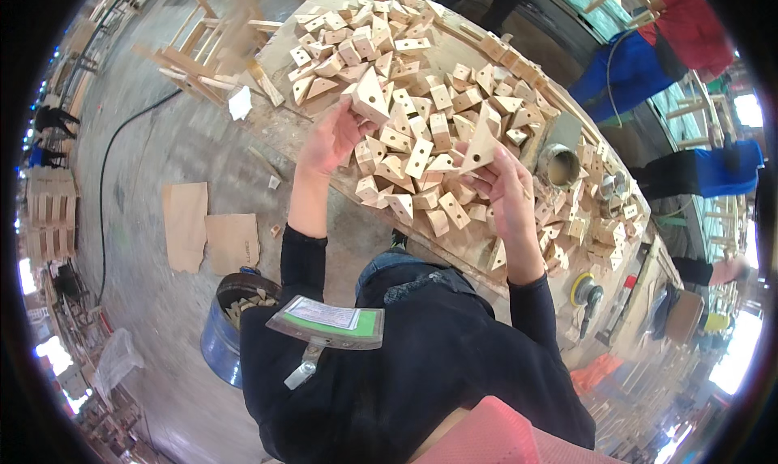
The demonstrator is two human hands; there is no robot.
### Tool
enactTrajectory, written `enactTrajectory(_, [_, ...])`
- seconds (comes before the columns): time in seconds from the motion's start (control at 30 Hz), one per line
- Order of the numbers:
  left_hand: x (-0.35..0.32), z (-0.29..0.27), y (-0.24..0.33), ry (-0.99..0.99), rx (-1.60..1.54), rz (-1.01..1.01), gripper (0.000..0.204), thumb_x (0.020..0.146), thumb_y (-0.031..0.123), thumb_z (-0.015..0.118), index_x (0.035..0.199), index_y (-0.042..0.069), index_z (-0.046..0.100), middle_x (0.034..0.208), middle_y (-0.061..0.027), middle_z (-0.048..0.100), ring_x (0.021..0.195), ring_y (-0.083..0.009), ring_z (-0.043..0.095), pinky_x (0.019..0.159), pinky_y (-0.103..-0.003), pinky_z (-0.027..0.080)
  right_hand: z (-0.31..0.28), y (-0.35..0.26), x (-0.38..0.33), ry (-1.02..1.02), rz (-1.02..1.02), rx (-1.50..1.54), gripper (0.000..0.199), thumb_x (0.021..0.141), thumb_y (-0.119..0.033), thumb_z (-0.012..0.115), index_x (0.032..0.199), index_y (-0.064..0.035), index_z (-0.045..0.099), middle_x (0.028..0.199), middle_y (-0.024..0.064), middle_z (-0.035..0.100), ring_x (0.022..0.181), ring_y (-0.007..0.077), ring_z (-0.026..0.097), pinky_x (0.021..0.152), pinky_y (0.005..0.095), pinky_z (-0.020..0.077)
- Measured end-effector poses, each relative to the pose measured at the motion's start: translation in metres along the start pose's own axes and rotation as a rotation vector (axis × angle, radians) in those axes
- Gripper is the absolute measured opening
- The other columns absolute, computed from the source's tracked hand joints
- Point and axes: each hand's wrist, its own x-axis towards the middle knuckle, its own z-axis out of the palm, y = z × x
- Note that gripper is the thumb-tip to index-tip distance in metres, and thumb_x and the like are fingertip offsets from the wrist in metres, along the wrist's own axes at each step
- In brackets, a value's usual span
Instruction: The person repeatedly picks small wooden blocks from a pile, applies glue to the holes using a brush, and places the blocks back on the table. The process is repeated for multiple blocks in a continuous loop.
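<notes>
My left hand [334, 133] is closed around a triangular wooden block [372, 98] with a drilled hole, held just above the pile. To the right, my right hand [504, 184] pinches a second triangular wooden block [481, 144], its hole facing me. Beneath both hands a heap of similar pale wooden blocks [420, 158], many with dark round holes, covers much of the wooden table [279, 52]. The two held blocks are apart from each other.
On the table's right stand an open metal can [562, 166] and an orbital sander [585, 294]. A blue drum [220, 334] holding wood scraps is at my lower left. Cardboard sheets [185, 225] lie on the floor. Co-workers [677, 47] stand beyond the table.
</notes>
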Motion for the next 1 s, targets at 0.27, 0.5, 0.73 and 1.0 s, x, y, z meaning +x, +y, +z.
enactTrajectory(0.27, [-0.015, 0.078, -0.026, -0.242, 0.179, -0.114, 0.051, 0.101, 0.029, 0.041, 0.138, -0.006, 0.040, 0.134, -0.0134, 0.050, 0.113, -0.0178, 0.054, 0.090, -0.031, 0.044, 0.008, -0.005, -0.015, 0.064, -0.033, 0.015, 0.045, 0.100, -0.024, 0.050, 0.133, 0.0061, 0.047, 0.112, 0.0136, 0.065, 0.096, 0.0181, 0.066, 0.081, 0.0300, 0.0562])
enactTrajectory(0.5, [-0.017, 0.142, -0.045, -0.201, 0.493, -0.061, 0.053, 0.090, 0.022, 0.069, 0.132, -0.004, 0.049, 0.114, -0.0077, 0.062, 0.101, -0.0120, 0.058, 0.083, -0.026, 0.048, -0.005, -0.010, -0.036, 0.279, -0.218, -0.127, 0.045, 0.093, -0.018, 0.065, 0.128, 0.0067, 0.051, 0.106, 0.0086, 0.066, 0.091, 0.0114, 0.063, 0.078, 0.0257, 0.0550])
enactTrajectory(0.73, [-0.024, 0.159, -0.079, -0.255, 0.842, 0.091, 0.060, 0.088, 0.031, 0.071, 0.130, -0.005, 0.049, 0.112, -0.0084, 0.061, 0.098, -0.0133, 0.055, 0.087, -0.027, 0.045, -0.022, 0.000, -0.047, 0.440, -0.451, -0.371, 0.047, 0.091, -0.010, 0.066, 0.131, 0.0072, 0.049, 0.112, 0.0113, 0.065, 0.098, 0.0132, 0.063, 0.085, 0.0259, 0.0512])
enactTrajectory(1.0, [-0.023, 0.179, -0.072, -0.378, 0.752, -0.097, 0.042, 0.102, 0.026, 0.048, 0.134, -0.001, 0.046, 0.122, -0.0052, 0.056, 0.109, -0.0127, 0.051, 0.093, -0.027, 0.042, -0.026, -0.018, -0.057, 0.368, -0.426, -0.405, 0.044, 0.096, -0.011, 0.058, 0.134, 0.0076, 0.045, 0.116, 0.0124, 0.064, 0.107, 0.0133, 0.058, 0.091, 0.0261, 0.0450])
